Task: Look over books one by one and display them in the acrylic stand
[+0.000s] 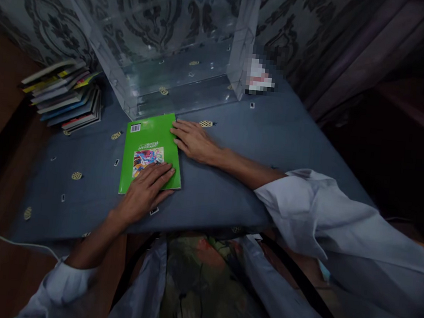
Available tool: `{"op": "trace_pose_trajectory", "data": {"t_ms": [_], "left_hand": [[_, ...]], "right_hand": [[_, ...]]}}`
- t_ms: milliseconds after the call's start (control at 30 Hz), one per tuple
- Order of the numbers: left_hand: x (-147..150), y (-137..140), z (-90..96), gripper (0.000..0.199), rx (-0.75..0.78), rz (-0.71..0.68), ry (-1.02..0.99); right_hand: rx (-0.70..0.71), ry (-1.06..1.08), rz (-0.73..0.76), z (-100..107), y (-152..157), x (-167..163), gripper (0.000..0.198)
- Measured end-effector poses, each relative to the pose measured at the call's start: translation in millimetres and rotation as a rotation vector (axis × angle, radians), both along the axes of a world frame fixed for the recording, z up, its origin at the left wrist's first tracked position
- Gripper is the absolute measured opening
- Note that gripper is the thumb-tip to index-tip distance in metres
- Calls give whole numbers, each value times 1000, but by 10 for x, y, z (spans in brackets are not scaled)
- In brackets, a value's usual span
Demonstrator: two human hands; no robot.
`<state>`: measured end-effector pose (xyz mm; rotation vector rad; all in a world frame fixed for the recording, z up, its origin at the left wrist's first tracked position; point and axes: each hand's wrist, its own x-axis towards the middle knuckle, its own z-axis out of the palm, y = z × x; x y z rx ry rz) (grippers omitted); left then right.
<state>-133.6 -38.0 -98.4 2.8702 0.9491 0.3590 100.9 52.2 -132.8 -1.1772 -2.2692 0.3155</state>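
Observation:
A green book lies flat on the cloth-covered table, with a barcode and a colourful picture on the side facing up. My left hand rests on its near edge, fingers stretched out over the lower part of the picture. At the book's right edge, my right hand lies flat with its fingertips on the cover and the palm over the cloth. Neither hand is wrapped around the book. Just beyond the book stands a clear plastic shelf rack, its lower front edge close to the book's far edge.
To the left, several books and booklets form an uneven stack. A white item with a red band, partly blurred out, is right of the rack. Patterned wallpaper rises behind the table. A white cable hangs at the lower left.

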Motion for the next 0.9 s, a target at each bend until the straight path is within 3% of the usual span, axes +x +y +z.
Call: {"op": "trace_pose_trajectory", "data": {"t_ms": [233,433,600,900], "left_hand": [[24,4,-45,51,168,-62,-110],[48,-8,-33,53,206,-80,-114],[54,-14,-49,55,241,-77,-107],[53,-10,-43,49,258,-74,-97]], "right_hand": [[76,148,127,74,-393,-22,30],[-112,436,195,129,-698,7,38],[-248,518,238,159,-767,24,37],[-274,516,241,181,-763,33,37]]}}
